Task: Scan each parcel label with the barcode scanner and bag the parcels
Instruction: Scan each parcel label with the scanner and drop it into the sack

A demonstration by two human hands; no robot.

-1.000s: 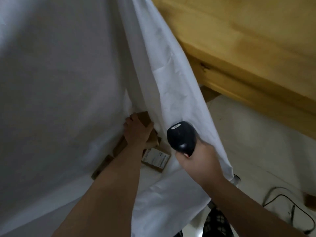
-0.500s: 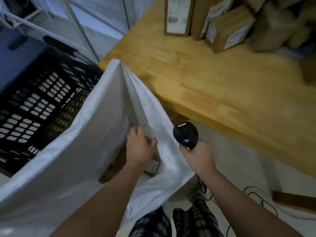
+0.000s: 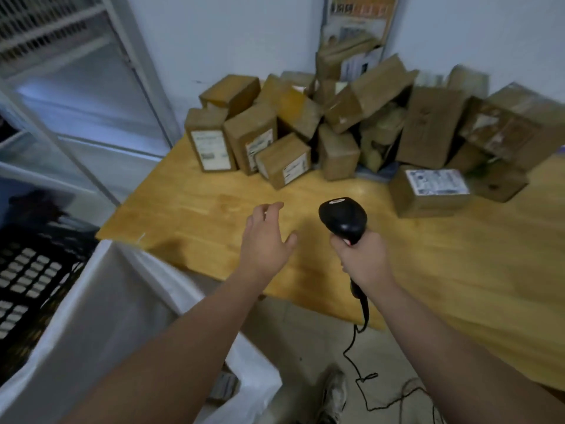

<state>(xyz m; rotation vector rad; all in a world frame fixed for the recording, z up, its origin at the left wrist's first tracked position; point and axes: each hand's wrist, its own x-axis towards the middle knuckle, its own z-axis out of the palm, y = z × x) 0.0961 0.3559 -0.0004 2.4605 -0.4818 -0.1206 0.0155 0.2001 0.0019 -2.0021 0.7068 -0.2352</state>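
Gripping the barcode scanner (image 3: 342, 218): my right hand (image 3: 363, 263), fingers clamped round its handle. My left hand (image 3: 266, 240): fingers apart, empty, above the tabletop (image 3: 198, 215). Parcels (image 3: 250, 139): heaped at the tabletop's far side. White bag (image 3: 116, 301): below its near corner, beside a black crate (image 3: 27, 270).

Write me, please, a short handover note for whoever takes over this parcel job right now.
Left hand: open, empty, above the table, stretched toward the parcels.
Right hand: grips the barcode scanner above the table; its cable hangs to the floor.
Parcels: piled at the table's back; one label-up parcel lies on the right.
White bag: open beside the table's near-left corner; apparently one labelled parcel inside.
Left: scan and bag the pile.
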